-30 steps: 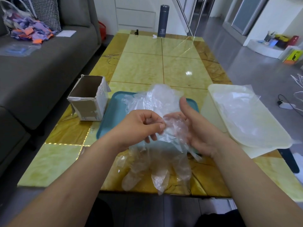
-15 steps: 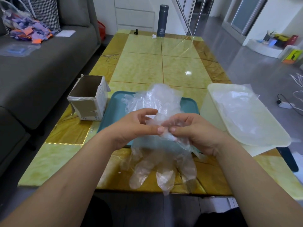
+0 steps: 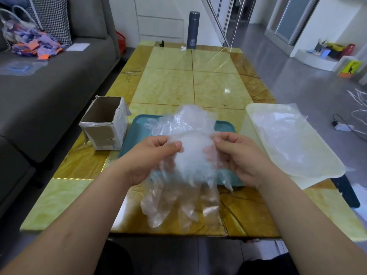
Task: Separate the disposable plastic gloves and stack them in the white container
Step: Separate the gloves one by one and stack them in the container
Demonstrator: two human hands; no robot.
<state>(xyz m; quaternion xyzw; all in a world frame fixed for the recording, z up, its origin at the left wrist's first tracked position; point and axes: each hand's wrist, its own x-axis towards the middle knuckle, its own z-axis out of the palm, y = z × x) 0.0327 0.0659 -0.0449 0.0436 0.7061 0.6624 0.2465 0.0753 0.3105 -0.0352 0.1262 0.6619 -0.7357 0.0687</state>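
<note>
Both hands hold a bunch of clear plastic gloves (image 3: 190,165) above the near edge of a teal tray (image 3: 137,132). My left hand (image 3: 151,155) pinches the cuff on the left and my right hand (image 3: 236,155) pinches it on the right, stretching the cuff wide between them. The glove fingers hang down over the table's front edge. More crumpled clear gloves (image 3: 188,120) lie heaped on the tray behind. The white container (image 3: 317,155) stands to the right with clear gloves (image 3: 282,132) lying flat inside it.
An open cardboard box (image 3: 105,124) sits left of the tray on the yellow tiled table (image 3: 190,84). A dark flask (image 3: 192,30) stands at the far end. A grey sofa (image 3: 49,92) runs along the left. Cables (image 3: 357,108) lie on the floor at right.
My hands have moved apart from a close pinch at the middle, spreading the glove cuff wide; the hanging gloves blur with motion.
</note>
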